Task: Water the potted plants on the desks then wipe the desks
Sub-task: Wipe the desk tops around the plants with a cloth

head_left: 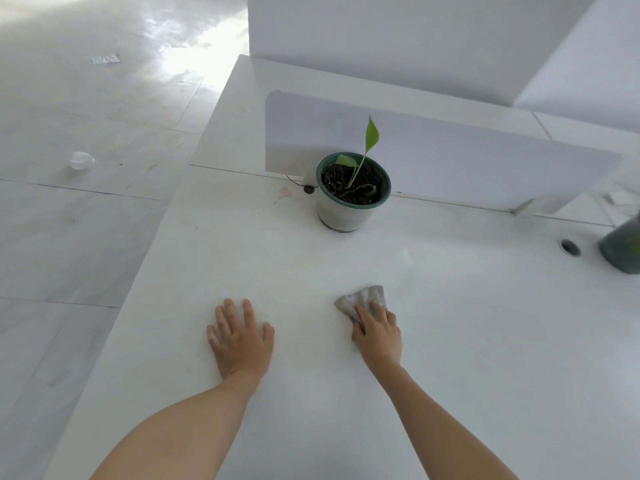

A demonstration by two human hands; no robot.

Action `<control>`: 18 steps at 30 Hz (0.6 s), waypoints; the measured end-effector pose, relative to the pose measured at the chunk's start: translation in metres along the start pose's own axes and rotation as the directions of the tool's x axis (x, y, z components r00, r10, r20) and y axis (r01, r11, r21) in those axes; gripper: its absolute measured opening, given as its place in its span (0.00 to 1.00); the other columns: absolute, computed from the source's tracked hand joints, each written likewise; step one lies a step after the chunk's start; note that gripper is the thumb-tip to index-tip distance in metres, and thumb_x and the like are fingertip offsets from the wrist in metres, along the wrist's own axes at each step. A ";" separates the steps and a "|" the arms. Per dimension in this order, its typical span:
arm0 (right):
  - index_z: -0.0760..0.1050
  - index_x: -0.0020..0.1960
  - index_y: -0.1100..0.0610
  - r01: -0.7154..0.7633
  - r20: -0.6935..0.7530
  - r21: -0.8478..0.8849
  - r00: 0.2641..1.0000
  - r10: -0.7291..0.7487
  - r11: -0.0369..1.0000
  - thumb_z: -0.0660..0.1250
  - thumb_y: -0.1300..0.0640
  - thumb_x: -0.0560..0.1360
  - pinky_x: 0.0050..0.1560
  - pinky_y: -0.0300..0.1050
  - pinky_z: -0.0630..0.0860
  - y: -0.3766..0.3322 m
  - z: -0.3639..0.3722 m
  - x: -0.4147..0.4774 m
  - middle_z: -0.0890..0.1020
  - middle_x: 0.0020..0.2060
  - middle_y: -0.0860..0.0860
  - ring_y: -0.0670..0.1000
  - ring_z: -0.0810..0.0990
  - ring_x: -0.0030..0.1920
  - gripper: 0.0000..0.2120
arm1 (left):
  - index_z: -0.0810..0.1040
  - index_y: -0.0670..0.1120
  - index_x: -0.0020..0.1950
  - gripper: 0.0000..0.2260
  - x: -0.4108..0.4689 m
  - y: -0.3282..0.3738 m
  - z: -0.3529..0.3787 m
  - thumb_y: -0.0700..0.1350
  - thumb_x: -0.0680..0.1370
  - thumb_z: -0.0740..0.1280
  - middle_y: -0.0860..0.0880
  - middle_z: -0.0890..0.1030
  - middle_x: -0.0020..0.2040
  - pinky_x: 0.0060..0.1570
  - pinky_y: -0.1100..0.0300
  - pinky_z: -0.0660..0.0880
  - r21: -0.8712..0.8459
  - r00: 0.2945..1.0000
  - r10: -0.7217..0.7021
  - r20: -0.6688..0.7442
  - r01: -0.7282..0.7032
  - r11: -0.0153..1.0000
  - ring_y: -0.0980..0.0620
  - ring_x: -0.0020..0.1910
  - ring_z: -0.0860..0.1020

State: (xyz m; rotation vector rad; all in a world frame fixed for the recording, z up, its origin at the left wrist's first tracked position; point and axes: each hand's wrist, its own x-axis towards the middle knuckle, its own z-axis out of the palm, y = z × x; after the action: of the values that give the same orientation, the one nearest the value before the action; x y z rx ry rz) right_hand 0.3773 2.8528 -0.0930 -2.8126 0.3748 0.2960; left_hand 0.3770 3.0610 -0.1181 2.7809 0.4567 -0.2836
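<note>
A small green plant grows in a white pot with a dark green rim (351, 199), standing at the back of the white desk (485, 341) against a low white divider. My left hand (239, 337) lies flat on the desk with fingers spread and nothing in it. My right hand (377, 336) presses a crumpled grey cloth (363, 297) onto the desk, about a forearm's length in front of the pot. The cloth sticks out beyond my fingertips.
A dark green container (623, 245) is cut off at the right edge, beside a round cable hole (569, 246). A brownish stain (284, 192) and a small black disc with a wire (308, 188) lie left of the pot. The desk's left edge drops to a tiled floor with litter.
</note>
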 end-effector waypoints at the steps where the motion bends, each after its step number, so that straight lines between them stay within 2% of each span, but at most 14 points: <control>1: 0.71 0.65 0.52 -0.004 -0.025 0.008 1.000 0.005 1.000 0.58 0.57 0.77 0.53 0.49 0.70 -0.001 0.000 -0.005 0.69 0.68 0.53 0.59 0.68 0.64 0.17 | 0.55 0.47 0.76 0.27 0.000 0.000 0.000 0.54 0.78 0.50 0.42 0.52 0.77 0.71 0.46 0.48 0.006 1.000 0.007 0.007 -0.007 1.000 0.42 0.76 0.50; 3: 0.73 0.63 0.52 -0.021 -0.041 -0.003 0.999 0.021 1.000 0.58 0.58 0.76 0.42 0.44 0.67 -0.004 0.001 -0.013 0.73 0.64 0.53 0.59 0.70 0.59 0.16 | 0.54 0.47 0.76 0.27 0.000 -0.001 0.000 0.53 0.79 0.54 0.42 0.51 0.77 0.71 0.46 0.46 -0.021 1.000 0.014 0.007 -0.014 1.000 0.43 0.76 0.49; 5: 0.74 0.61 0.52 -0.059 0.005 0.029 0.998 0.059 0.998 0.57 0.58 0.76 0.40 0.42 0.64 -0.012 -0.001 -0.015 0.74 0.60 0.51 0.55 0.70 0.58 0.15 | 0.57 0.47 0.75 0.26 -0.002 -0.001 -0.001 0.53 0.78 0.53 0.41 0.53 0.77 0.71 0.46 0.47 -0.052 1.000 0.016 0.002 -0.016 0.999 0.42 0.76 0.50; 7: 0.75 0.59 0.54 -0.117 0.032 0.204 0.993 0.113 0.972 0.58 0.59 0.75 0.39 0.40 0.66 -0.028 -0.008 -0.011 0.76 0.57 0.51 0.53 0.73 0.55 0.15 | 0.58 0.46 0.75 0.27 -0.003 -0.002 -0.003 0.53 0.77 0.52 0.41 0.54 0.77 0.71 0.45 0.48 -0.056 1.000 0.014 0.023 -0.013 0.998 0.42 0.76 0.52; 8: 0.75 0.59 0.55 -0.153 0.053 0.332 0.988 0.144 0.931 0.58 0.60 0.75 0.37 0.40 0.70 -0.038 -0.013 -0.007 0.78 0.54 0.52 0.52 0.76 0.50 0.15 | 0.59 0.46 0.75 0.27 -0.003 -0.001 -0.004 0.54 0.77 0.51 0.40 0.55 0.77 0.71 0.44 0.49 -0.049 0.999 0.009 0.031 -0.008 0.999 0.41 0.76 0.53; 10: 0.77 0.56 0.56 -0.224 0.127 0.570 0.975 0.184 0.790 0.58 0.61 0.74 0.36 0.42 0.78 -0.065 -0.025 0.002 0.81 0.40 0.51 0.48 0.79 0.36 0.14 | 0.66 0.44 0.71 0.30 -0.003 -0.001 -0.004 0.55 0.73 0.49 0.38 0.63 0.74 0.69 0.41 0.54 -0.065 1.000 0.005 0.016 -0.004 0.998 0.38 0.73 0.60; 12: 0.78 0.51 0.56 -0.229 0.164 0.659 0.973 0.160 0.717 0.57 0.62 0.72 0.40 0.47 0.82 -0.094 -0.033 0.017 0.78 0.31 0.49 0.48 0.78 0.29 0.13 | 0.72 0.42 0.67 0.32 -0.002 -0.002 -0.001 0.56 0.71 0.47 0.36 0.69 0.70 0.65 0.38 0.60 -0.090 1.000 0.017 -0.001 -0.017 0.996 0.35 0.69 0.66; 15: 0.77 0.48 0.54 -0.099 0.104 0.687 0.994 0.036 0.720 0.57 0.59 0.69 0.43 0.58 0.81 -0.140 -0.038 0.042 0.81 0.34 0.53 0.57 0.80 0.35 0.13 | 0.75 0.41 0.64 0.31 -0.001 -0.002 -0.002 0.55 0.70 0.48 0.35 0.73 0.66 0.61 0.38 0.66 -0.073 1.000 0.010 0.023 -0.009 0.997 0.35 0.65 0.71; 17: 0.75 0.57 0.51 0.055 0.038 0.609 0.994 -0.098 0.791 0.58 0.55 0.73 0.48 0.57 0.79 -0.167 -0.039 0.059 0.81 0.48 0.57 0.59 0.80 0.49 0.15 | 0.79 0.40 0.59 0.28 0.001 -0.002 0.000 0.53 0.69 0.52 0.35 0.77 0.61 0.55 0.38 0.72 -0.062 0.999 0.011 0.046 -0.008 0.998 0.34 0.59 0.76; 18: 0.71 0.63 0.51 0.136 0.038 0.531 0.982 -0.184 0.836 0.58 0.52 0.75 0.52 0.55 0.76 -0.178 -0.037 0.067 0.78 0.55 0.57 0.59 0.76 0.56 0.17 | 0.79 0.40 0.59 0.27 0.002 -0.002 0.002 0.53 0.69 0.53 0.35 0.78 0.60 0.54 0.38 0.72 -0.051 0.999 0.018 0.050 -0.015 0.999 0.35 0.58 0.77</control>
State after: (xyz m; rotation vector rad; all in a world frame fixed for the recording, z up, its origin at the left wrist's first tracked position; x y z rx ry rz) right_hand 0.4970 2.9906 -0.0287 -2.2594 0.1619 0.2339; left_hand 0.3783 3.0624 -0.1206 2.7206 0.4228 -0.3333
